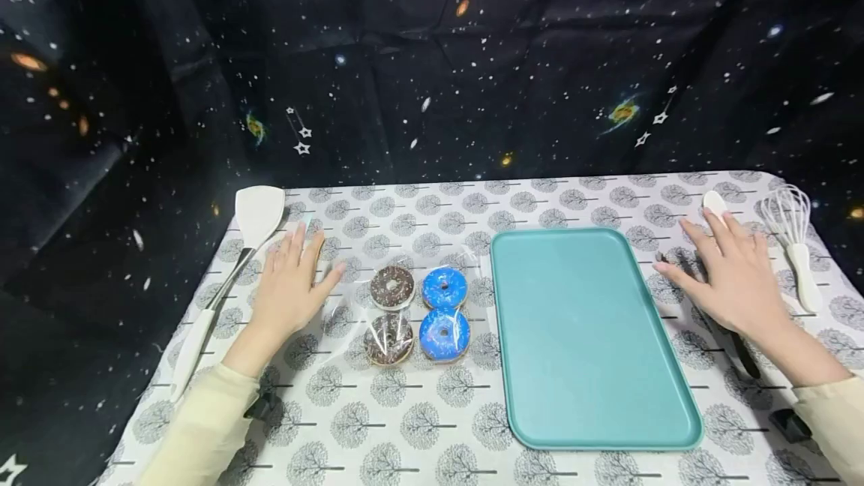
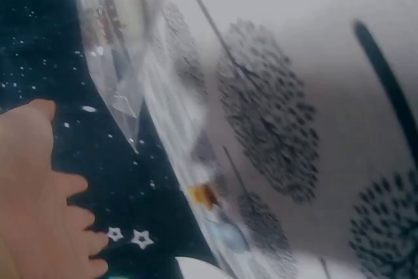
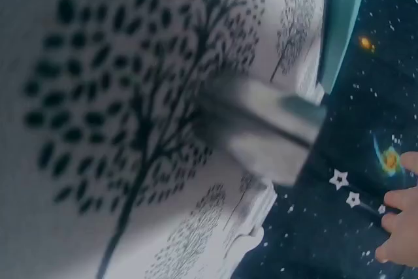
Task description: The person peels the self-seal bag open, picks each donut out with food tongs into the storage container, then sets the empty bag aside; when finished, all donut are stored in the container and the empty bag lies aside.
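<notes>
My left hand point(image 1: 290, 295) lies over the left part of the cloth, fingers spread, holding nothing. Left of it is a white turner point(image 1: 259, 217) with a long pale handle; a small brown-orange item point(image 2: 204, 195) is partly hidden beyond the fingers. To its right, a clear plastic bag point(image 2: 121, 73) encloses two chocolate doughnuts point(image 1: 390, 339) and two blue doughnuts point(image 1: 444, 334). My right hand point(image 1: 732, 280), fingers extended and holding nothing, is above a long utensil with a dark handle point(image 1: 745, 356), its middle covered. A white rounded utensil end point(image 1: 713, 202) shows past the fingertips.
A teal rectangular tray point(image 1: 587, 336) lies between the doughnuts and my right hand. At the far right is a white-handled whisk point(image 1: 803, 276). The tree-print cloth point(image 1: 398, 426) covers the table, and a dark starry backdrop point(image 1: 405, 96) hangs behind it.
</notes>
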A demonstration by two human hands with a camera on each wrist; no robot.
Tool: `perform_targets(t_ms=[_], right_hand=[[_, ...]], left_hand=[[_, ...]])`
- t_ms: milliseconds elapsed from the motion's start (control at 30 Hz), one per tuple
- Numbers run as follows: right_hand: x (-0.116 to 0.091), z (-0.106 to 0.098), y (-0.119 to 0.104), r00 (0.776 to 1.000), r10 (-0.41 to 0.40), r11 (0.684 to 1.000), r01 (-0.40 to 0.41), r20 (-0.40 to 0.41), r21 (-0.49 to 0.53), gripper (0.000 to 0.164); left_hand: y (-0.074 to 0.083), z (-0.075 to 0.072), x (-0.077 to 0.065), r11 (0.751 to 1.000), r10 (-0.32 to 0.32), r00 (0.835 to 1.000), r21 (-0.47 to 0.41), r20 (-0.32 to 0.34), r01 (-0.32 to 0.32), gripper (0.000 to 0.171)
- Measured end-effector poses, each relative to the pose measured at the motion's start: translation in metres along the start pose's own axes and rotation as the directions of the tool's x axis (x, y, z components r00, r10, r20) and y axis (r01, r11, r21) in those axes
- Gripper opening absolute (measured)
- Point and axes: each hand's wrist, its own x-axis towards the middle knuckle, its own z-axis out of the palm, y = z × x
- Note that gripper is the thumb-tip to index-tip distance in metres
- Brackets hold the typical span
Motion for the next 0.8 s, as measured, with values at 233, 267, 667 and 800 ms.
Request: perform_targets(t_ms=[233,267,667,800], right_hand=[[0.019,0.007,-0.030,0.971,-0.238,0.962,0.233,0.017,0.143,0.063],[0.022,0.008,-0.036,0.962,-0.272,0.950,0.263,0.036,0.169,0.061],[0.056,0.037,-0.147,0.838,-0.502,0.860,0.458,0.215,0.224,0.053],[0.078,0.047,-0.169,0.825,-0.484,0.869,0.414,0.290,0.272,0.055]], left_hand=[[0.044,-0.003,-0.004,0.970,0.243,0.965,-0.003,0.103,-0.244,0.064],[0.056,-0.005,-0.006,0.967,0.253,0.959,0.010,0.126,-0.256,0.063],[0.164,0.013,-0.007,0.980,0.198,0.939,-0.022,0.283,-0.200,0.058],[0.167,0.019,0.006,0.991,0.137,0.934,-0.051,0.329,-0.128,0.057]])
